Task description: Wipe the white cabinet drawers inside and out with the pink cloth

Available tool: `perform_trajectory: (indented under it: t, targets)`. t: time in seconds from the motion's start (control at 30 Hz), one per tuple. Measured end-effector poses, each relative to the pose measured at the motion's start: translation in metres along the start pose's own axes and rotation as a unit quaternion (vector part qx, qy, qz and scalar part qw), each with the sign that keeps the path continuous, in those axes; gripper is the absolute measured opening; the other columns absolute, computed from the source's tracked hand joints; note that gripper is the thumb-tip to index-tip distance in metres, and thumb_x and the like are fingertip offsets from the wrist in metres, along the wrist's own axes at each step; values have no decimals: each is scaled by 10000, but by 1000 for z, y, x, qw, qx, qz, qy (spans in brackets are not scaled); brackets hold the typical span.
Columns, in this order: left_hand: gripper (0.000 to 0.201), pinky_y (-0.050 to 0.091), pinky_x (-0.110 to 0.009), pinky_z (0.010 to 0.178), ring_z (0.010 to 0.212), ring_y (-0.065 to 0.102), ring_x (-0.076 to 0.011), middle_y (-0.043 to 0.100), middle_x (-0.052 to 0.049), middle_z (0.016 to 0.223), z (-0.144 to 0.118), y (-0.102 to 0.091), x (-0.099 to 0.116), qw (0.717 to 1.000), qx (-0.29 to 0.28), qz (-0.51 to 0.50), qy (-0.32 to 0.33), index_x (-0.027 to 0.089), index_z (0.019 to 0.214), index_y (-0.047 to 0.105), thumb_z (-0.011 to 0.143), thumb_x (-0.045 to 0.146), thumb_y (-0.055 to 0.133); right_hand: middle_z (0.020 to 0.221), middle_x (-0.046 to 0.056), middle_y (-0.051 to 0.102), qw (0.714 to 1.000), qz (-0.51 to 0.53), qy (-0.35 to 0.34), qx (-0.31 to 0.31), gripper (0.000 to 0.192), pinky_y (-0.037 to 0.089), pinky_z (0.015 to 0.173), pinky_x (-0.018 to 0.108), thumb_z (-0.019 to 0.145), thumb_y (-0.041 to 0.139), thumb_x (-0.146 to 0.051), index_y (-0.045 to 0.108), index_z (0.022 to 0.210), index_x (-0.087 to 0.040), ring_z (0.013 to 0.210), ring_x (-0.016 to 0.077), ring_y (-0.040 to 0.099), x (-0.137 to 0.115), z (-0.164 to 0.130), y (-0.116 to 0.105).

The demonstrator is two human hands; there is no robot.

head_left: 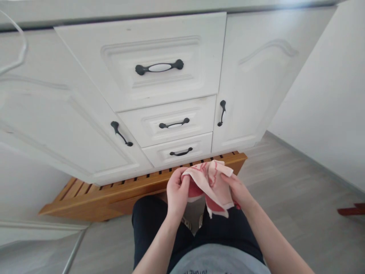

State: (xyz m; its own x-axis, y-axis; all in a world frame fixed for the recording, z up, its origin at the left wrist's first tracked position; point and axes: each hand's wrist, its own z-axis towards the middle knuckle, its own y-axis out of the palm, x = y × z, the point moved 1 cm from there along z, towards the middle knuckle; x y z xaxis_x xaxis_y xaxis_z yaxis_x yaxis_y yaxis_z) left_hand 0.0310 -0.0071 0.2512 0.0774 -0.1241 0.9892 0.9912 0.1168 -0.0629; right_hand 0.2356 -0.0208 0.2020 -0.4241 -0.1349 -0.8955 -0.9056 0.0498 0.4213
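Note:
A crumpled white and red cloth (212, 182) hangs between both of my hands, in front of my waist. My left hand (176, 192) grips its left side, fingers curled around the fabric. My right hand (238, 190) holds the right side from underneath, partly hidden by the cloth. Below the cloth I see my dark trousers and grey shirt.
White cabinets face me: three drawers (168, 123) with dark handles (159, 67) in the middle, a door (71, 125) on the left, another door (251, 99) on the right. A slatted wooden platform (114, 192) lies at the cabinet base. Grey floor (299, 205) extends right to a white wall.

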Motion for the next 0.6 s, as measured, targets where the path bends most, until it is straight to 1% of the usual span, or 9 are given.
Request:
perform_trajectory:
  t: [0.07, 0.13, 0.2, 0.23, 0.3, 0.37, 0.43, 0.5, 0.6]
  targets:
    - [233, 501, -253, 783, 814, 646, -162, 727, -6, 855, -4, 3, 7, 998, 6, -49, -43, 189, 918, 707, 931, 374, 566, 1363, 47, 685, 991, -90, -101, -24, 380, 405, 1192, 526, 895, 710, -491, 742, 1228, -311, 1315, 294, 600, -5, -3, 7]
    - [294, 506, -251, 760, 794, 643, -160, 729, -11, 845, -9, 10, 12, 995, 18, -79, -64, 185, 924, 710, 950, 434, 556, 1441, 36, 627, 954, -197, -223, -38, 356, 309, 1259, 513, 934, 666, -472, 741, 1251, -329, 1415, 283, 503, -9, -7, 19]
    - [290, 523, -265, 802, 840, 664, -168, 746, -26, 911, -16, 20, 16, 996, 20, -70, -46, 191, 979, 719, 960, 433, 560, 1499, 27, 575, 930, -245, -274, -35, 395, 253, 1289, 503, 951, 633, -489, 710, 1311, -344, 1466, 275, 439, -9, -11, 34]
    - [278, 533, -282, 854, 895, 679, -177, 755, -39, 979, -20, 27, 17, 998, 12, -55, -28, 196, 1028, 721, 963, 418, 565, 1513, 21, 561, 936, -233, -262, -32, 433, 261, 1289, 494, 956, 616, -515, 679, 1353, -353, 1475, 268, 430, -6, -13, 40]
    - [298, 516, -347, 1021, 1102, 679, -214, 738, -73, 1195, -28, 38, 20, 1000, -14, -12, 17, 212, 1179, 703, 971, 376, 566, 1488, 28, 587, 970, -153, -186, -30, 521, 326, 1263, 477, 965, 535, -625, 642, 1394, -350, 1469, 260, 446, 2, -17, 50]
    - [361, 415, -436, 1186, 1331, 578, -257, 646, -89, 1409, -36, 46, 22, 995, -61, 45, 70, 237, 1305, 667, 989, 356, 540, 1390, 69, 662, 994, -39, -97, -42, 699, 417, 1202, 482, 929, 398, -796, 663, 1362, -314, 1429, 277, 500, 11, -20, 53]
    - [402, 282, -501, 1279, 1474, 437, -281, 537, -62, 1544, -45, 50, 23, 983, -119, 96, 106, 282, 1379, 637, 1015, 371, 492, 1291, 107, 713, 996, 54, -44, -58, 882, 483, 1135, 492, 831, 321, -933, 708, 1283, -281, 1373, 305, 556, 16, -23, 50]
    - [434, 190, -528, 1314, 1535, 341, -289, 467, -29, 1602, -54, 51, 19, 974, -165, 115, 99, 329, 1438, 588, 1025, 399, 474, 1236, 106, 737, 992, 113, -16, -58, 859, 526, 1082, 473, 756, 461, -951, 732, 1222, -282, 1299, 313, 614, 17, -21, 45]
    - [531, 213, -521, 1313, 1554, 306, -294, 419, -52, 1634, -61, 51, 4, 983, -179, 44, 14, 331, 1530, 468, 1010, 430, 513, 1131, 64, 773, 983, 179, 49, 5, 575, 585, 984, 416, 756, 767, -683, 731, 1177, -293, 1118, 275, 712, 19, -7, 37]
